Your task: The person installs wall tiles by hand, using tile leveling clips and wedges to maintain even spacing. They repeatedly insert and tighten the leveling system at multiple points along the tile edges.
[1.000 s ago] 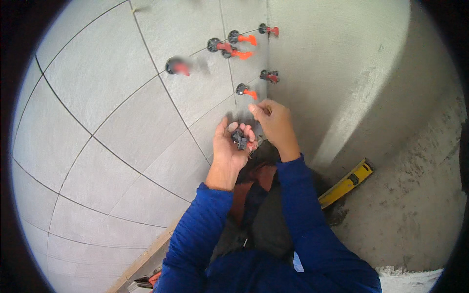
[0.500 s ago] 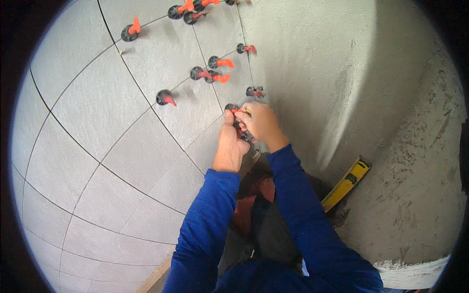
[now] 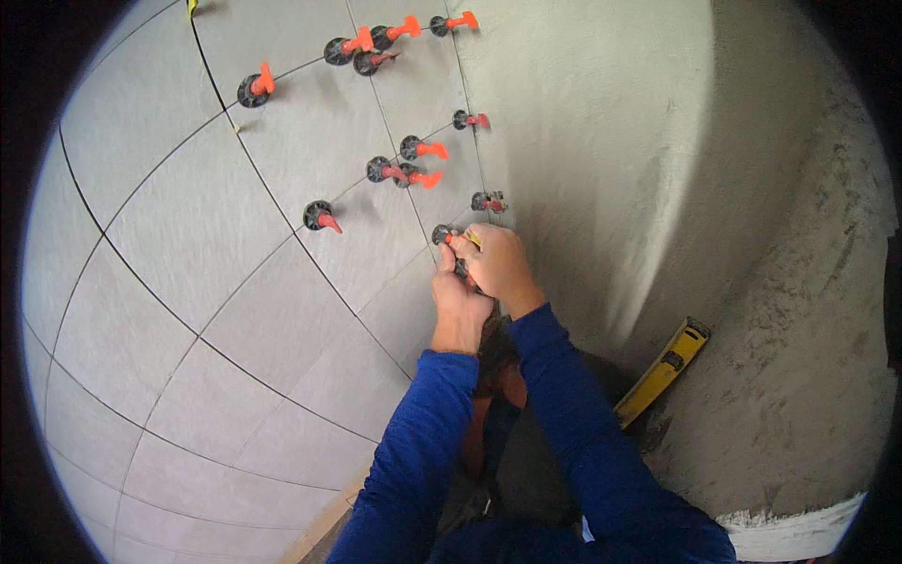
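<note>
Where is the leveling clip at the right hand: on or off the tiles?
On: its black disc sits against the grey tiles.

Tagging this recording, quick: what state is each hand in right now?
Left hand: closed around a loose tile leveler, mostly hidden.
Right hand: closed, pinching a red-handled tile leveler.

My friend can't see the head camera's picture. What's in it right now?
A person's left hand and right hand are close together at a black-and-red clip on grey tiles. More clips with red or orange handles sit above, and a yellow level shows at lower right.
</note>
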Demonstrator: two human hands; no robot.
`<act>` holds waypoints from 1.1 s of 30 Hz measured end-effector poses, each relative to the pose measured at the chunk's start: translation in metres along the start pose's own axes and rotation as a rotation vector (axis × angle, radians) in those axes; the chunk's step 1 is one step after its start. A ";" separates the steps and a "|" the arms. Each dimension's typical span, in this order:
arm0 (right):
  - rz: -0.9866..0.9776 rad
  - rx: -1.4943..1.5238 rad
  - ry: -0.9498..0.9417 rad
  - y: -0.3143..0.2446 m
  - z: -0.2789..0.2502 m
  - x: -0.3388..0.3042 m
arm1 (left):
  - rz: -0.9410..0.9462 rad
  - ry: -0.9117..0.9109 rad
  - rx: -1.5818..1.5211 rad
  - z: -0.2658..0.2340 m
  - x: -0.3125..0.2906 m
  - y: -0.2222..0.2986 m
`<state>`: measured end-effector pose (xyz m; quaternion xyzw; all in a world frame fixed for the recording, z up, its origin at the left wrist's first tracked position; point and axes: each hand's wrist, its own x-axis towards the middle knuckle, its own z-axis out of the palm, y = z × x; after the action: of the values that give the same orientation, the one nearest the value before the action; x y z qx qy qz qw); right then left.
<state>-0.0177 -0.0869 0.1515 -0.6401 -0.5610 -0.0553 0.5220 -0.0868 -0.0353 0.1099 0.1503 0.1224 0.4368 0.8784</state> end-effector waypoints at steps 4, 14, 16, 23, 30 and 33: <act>0.128 0.120 -0.103 -0.001 -0.009 -0.001 | -0.042 0.029 0.196 -0.009 -0.007 0.013; -0.237 -0.017 0.075 0.021 -0.005 -0.005 | 0.074 0.461 0.697 0.052 -0.006 0.034; -0.239 0.022 0.075 0.022 -0.003 -0.004 | 0.092 0.539 0.658 0.050 -0.001 0.031; -0.145 0.088 0.019 0.012 -0.011 -0.005 | 0.010 0.072 0.424 0.016 -0.004 0.038; 0.204 0.327 -0.164 0.000 -0.007 0.001 | -0.268 -0.038 0.134 -0.042 -0.015 0.011; 0.090 0.279 -0.059 0.008 0.005 0.002 | -0.269 0.135 -0.074 -0.061 -0.031 0.002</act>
<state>-0.0137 -0.0806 0.1459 -0.5873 -0.5492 0.0655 0.5909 -0.1282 -0.0496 0.0565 0.0705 0.1839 0.3284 0.9238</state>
